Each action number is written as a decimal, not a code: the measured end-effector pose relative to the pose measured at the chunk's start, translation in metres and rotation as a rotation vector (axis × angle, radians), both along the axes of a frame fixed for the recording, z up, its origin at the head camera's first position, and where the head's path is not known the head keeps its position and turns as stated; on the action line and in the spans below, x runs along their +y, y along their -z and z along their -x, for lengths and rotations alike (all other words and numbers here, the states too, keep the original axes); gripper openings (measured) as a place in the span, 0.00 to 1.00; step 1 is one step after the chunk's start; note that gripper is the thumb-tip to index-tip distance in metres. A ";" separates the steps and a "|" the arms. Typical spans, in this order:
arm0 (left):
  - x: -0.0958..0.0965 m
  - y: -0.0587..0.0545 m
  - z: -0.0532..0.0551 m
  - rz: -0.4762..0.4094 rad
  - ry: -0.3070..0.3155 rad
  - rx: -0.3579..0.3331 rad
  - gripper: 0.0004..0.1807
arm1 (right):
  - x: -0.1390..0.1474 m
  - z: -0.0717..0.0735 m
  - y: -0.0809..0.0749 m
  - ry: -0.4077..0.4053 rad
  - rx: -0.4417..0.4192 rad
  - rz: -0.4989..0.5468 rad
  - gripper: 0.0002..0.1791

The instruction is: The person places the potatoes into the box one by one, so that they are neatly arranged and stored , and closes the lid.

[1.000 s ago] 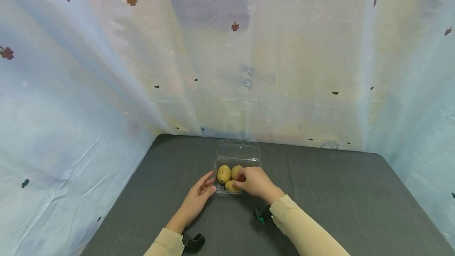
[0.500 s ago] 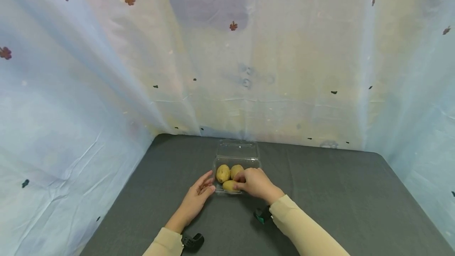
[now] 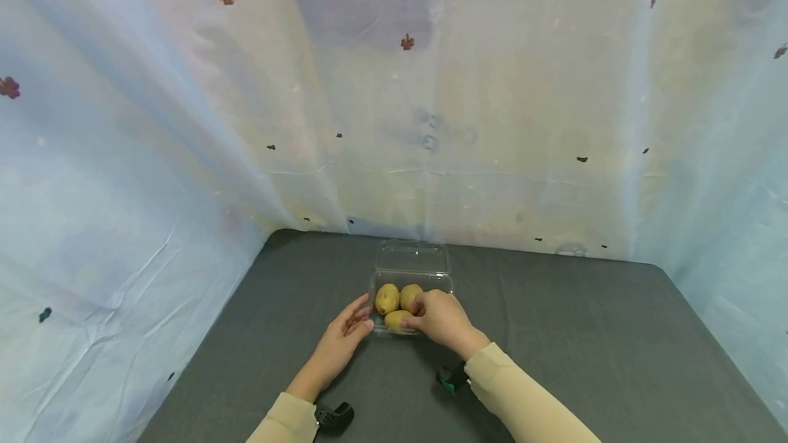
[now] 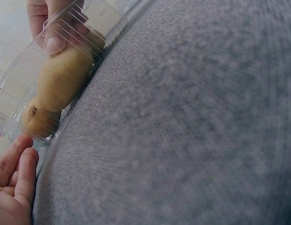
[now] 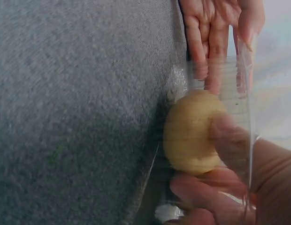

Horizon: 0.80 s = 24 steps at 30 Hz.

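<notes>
A clear plastic clamshell box [image 3: 425,282] holds several potatoes, and its lid [image 3: 412,258] is folded back away from me. Inside, my right hand [image 3: 444,318] grips the front potato [image 3: 397,320], with the thumb on its upper side and fingers curled behind its right end. Two more potatoes lie at the back: the left one [image 3: 387,299] in full sight, the right one [image 3: 409,297] partly behind my fingers. At the box's left wall, my left hand [image 3: 337,344] has its fingers extended, fingertips right at the plastic. In the right wrist view the gripped potato [image 5: 192,136] shows through the wall.
The box stands on a dark grey cloth-covered table [image 3: 572,340]. Behind and beside the table hangs a pale patterned curtain [image 3: 492,108]. A dark strap [image 3: 334,418] sits at my left wrist, another strap [image 3: 452,378] at my right.
The front potato has shifted slightly left within the box, with my right hand still on it. My left hand stays by the left wall. The whole view moves slightly.
</notes>
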<state>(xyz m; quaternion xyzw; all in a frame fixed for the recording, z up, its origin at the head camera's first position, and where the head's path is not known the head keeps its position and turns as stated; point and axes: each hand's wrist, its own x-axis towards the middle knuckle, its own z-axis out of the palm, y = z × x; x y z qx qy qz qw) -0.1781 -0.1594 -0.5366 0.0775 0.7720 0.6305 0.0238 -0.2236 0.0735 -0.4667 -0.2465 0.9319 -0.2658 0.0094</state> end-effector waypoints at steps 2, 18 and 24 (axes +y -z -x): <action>0.000 0.000 0.000 0.002 0.005 -0.003 0.31 | -0.002 0.000 0.000 -0.010 0.004 0.015 0.11; 0.006 -0.034 -0.013 -0.018 0.039 -0.021 0.31 | -0.014 0.001 0.007 -0.029 -0.067 0.070 0.10; 0.006 -0.041 -0.016 -0.010 0.039 -0.019 0.31 | -0.013 0.000 0.007 -0.050 -0.120 0.084 0.10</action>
